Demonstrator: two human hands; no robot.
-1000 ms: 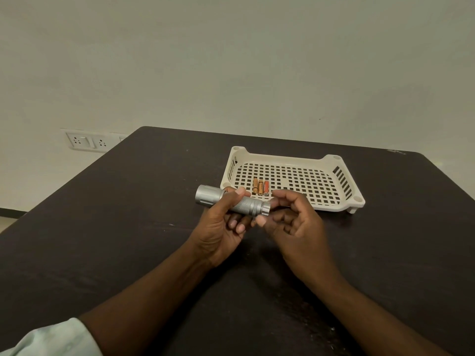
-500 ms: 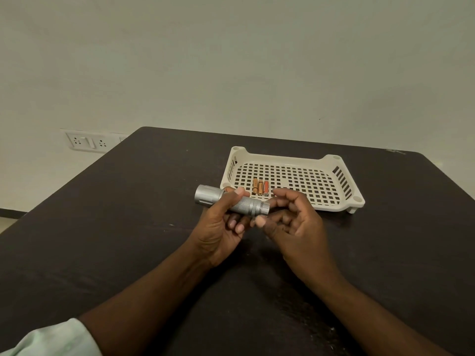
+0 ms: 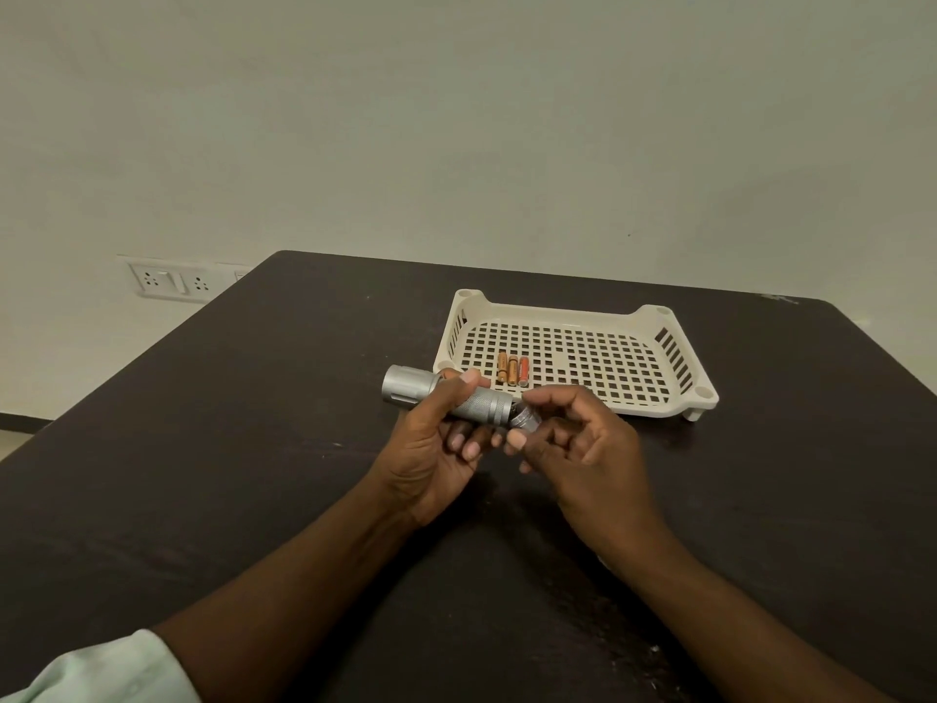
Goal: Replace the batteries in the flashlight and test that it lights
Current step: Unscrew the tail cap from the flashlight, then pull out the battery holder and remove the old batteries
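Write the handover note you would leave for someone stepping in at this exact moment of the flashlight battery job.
Left hand grips the silver flashlight round its barrel, head pointing left, held above the dark table.
Right hand pinches the tail cap, which sits tilted at the barrel's end and looks just unscrewed.
Three batteries lie side by side in the cream perforated tray, near its left front.
Done: tail cap loosened.
Left: lift the cap away, swap the batteries, refit the cap, switch on to test. Whether batteries are inside the barrel cannot be seen.

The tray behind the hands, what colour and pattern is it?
Cream plastic tray with a square-hole grid floor; head view.
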